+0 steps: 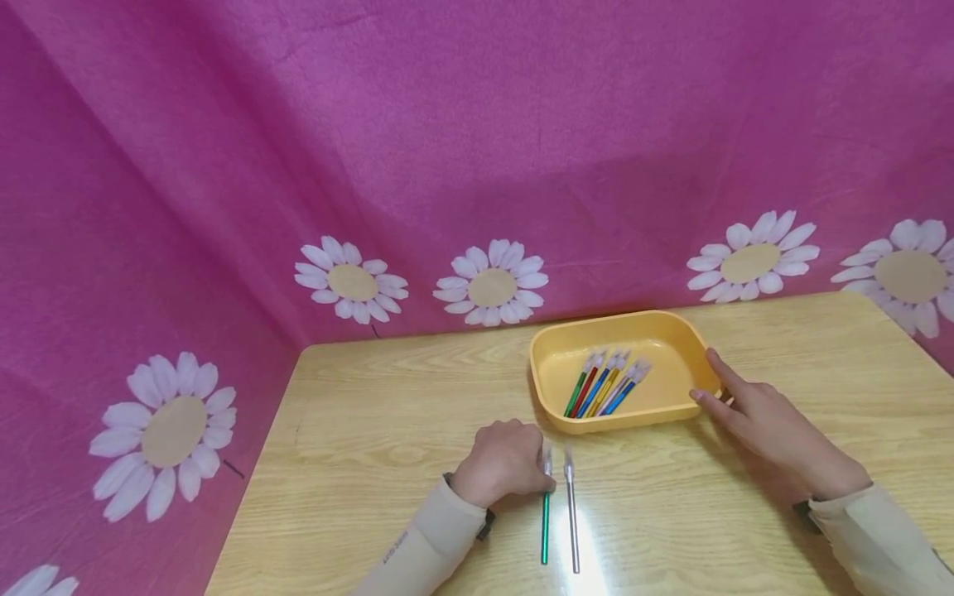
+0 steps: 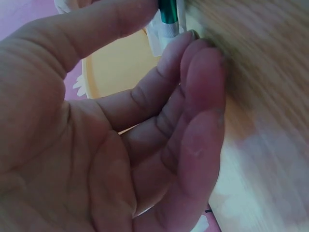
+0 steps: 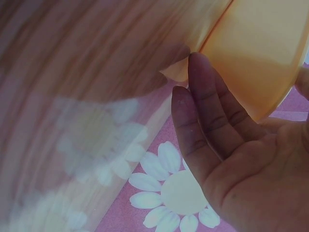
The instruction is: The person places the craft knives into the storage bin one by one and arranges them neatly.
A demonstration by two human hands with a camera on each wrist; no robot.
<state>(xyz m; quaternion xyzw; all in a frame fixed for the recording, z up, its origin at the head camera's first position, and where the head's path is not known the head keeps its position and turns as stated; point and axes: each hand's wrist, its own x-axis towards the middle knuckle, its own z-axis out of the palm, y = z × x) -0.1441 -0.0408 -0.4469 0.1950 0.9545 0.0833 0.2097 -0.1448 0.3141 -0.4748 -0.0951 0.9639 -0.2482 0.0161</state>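
Note:
My left hand [image 1: 501, 463] pinches a green craft knife [image 1: 545, 530] near its silver collar, its thumb and fingertips at either side. The knife's handle points toward me on the table. Just right of it lies a silver-pinkish craft knife [image 1: 572, 517], roughly parallel. Beyond them sits a yellow tray [image 1: 674, 368] with several craft knives [image 1: 596, 393] in green, red, blue, gold and pale pink, clear-capped tips pointing away. My right hand [image 1: 775, 430] holds the tray's right end, thumb over the rim; in the right wrist view its fingers [image 3: 205, 96] lie along the outer wall.
The wood-grain table [image 1: 387, 414] carries everything. A pink-purple cloth [image 1: 477, 124] with white daisies hangs behind the table and along its left side. The back of the tray stands near that cloth.

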